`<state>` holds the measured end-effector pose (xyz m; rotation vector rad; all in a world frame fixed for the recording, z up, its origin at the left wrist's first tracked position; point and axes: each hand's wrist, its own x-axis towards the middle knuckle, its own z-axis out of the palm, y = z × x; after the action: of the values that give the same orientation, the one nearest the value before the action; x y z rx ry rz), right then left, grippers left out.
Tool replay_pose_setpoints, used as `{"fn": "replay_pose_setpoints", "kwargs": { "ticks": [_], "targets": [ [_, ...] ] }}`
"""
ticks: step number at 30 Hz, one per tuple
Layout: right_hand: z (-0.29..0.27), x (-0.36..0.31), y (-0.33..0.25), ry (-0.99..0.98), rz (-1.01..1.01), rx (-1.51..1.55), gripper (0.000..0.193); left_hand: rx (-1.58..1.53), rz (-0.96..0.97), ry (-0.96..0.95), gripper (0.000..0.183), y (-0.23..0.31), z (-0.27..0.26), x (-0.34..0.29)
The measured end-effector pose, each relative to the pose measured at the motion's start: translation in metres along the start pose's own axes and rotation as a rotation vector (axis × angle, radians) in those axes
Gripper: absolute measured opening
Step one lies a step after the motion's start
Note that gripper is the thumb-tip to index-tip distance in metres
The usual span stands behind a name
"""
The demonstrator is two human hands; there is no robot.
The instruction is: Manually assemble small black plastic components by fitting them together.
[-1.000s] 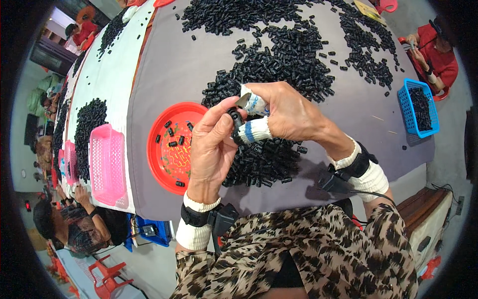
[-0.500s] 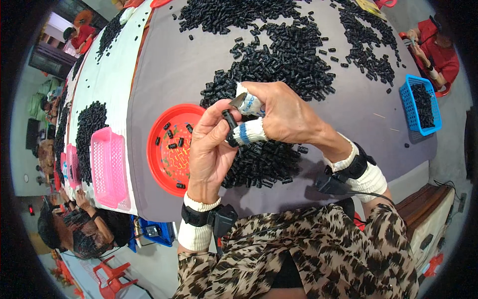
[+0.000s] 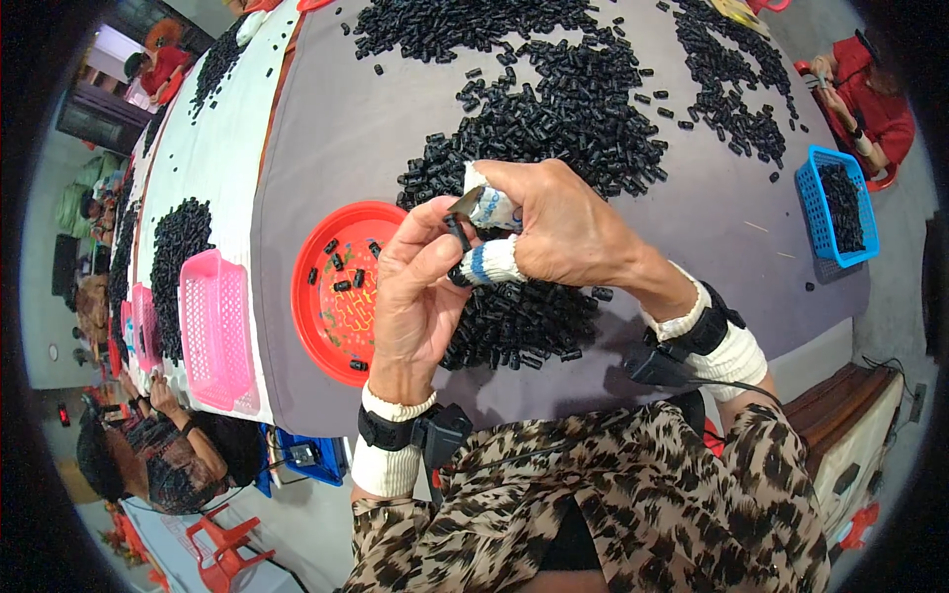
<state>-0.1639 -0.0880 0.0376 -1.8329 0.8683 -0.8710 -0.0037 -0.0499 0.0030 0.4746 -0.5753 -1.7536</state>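
Note:
Between the fingertips of my left hand is a small black cylindrical part, held tilted. My right hand, its thumb and forefinger wrapped in white cloth with blue marks, grips a small knife. The short metal blade lies against the upper end of the black part. Both hands are close together over a large pile of similar black parts. Just left of my left hand, a round red tray holds several loose black parts.
A pink basket stands on the white table section at left, beside another heap of black parts. At right is a blue basket partly filled with them. People sit working at left and far right.
The blade has turned slightly and sits a little further left over the black part's top end. Both hands stay almost in place, still gripping the same things.

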Motion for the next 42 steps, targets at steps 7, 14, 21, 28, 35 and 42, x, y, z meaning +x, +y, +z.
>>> {"fn": "replay_pose_setpoints", "kwargs": {
  "ticks": [7, 14, 21, 28, 35, 42],
  "targets": [
    [0.004, 0.001, 0.005, 0.017, -0.045, -0.052, 0.029, 0.128, -0.036, 0.159, 0.024, 0.004, 0.004, 0.0],
    [-0.001, 0.0, 0.008, 0.004, -0.008, 0.024, 0.031, 0.025, -0.012, 0.093, 0.024, 0.0, 0.004, -0.002],
    [-0.002, 0.007, 0.005, -0.116, 0.009, -0.001, 0.033, -0.04, 0.03, 0.057, 0.024, 0.001, 0.003, -0.005],
    [-0.006, 0.014, -0.002, -0.244, 0.033, -0.133, 0.029, 0.022, 0.039, 0.057, 0.022, 0.002, 0.004, -0.004],
    [-0.001, 0.016, 0.001, -0.234, -0.037, -0.089, 0.037, 0.08, 0.058, 0.067, 0.019, 0.007, 0.005, -0.005],
    [0.001, 0.015, 0.005, -0.23, -0.054, -0.115, 0.039, 0.117, 0.071, 0.074, 0.018, 0.008, 0.006, -0.006]
  ]
}}
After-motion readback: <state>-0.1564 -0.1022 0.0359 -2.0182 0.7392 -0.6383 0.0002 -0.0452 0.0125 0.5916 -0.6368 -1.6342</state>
